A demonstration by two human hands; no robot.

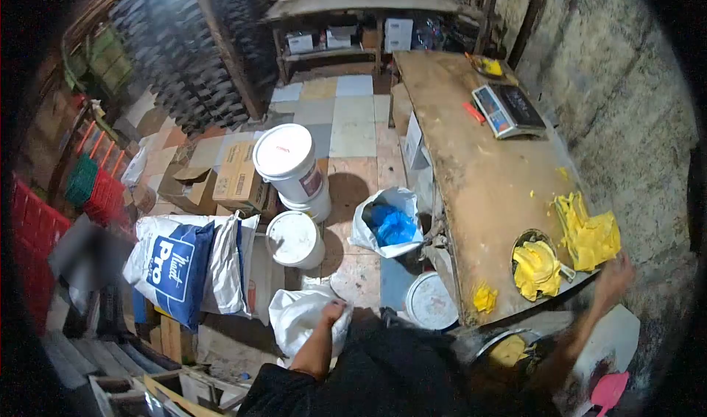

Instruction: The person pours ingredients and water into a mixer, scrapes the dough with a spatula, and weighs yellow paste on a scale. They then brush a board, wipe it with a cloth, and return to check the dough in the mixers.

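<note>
My left hand (333, 312) is closed on the edge of a white sack (294, 323) low in the middle of the view. Far to the right, my right hand (616, 277) is at the table's near corner, right beside a yellow, dough-like slab (589, 229); its fingers are smeared and small. Left of that slab, a bowl of yellow paste (536, 271) stands near the table edge. A smaller yellow lump (484, 298) lies at the front corner. Below the table edge, a round pan (508, 349) holds more of the yellow stuff, partly covered by my arm.
A digital scale (508, 111) sits farther back on the wooden table (471, 189). On the floor stand a white bag with blue plastic inside (390, 222), stacked white buckets (283, 152), lidded tubs (431, 301), cardboard boxes (241, 174) and filled sacks (173, 266). A pink scoop (610, 391) lies lower right.
</note>
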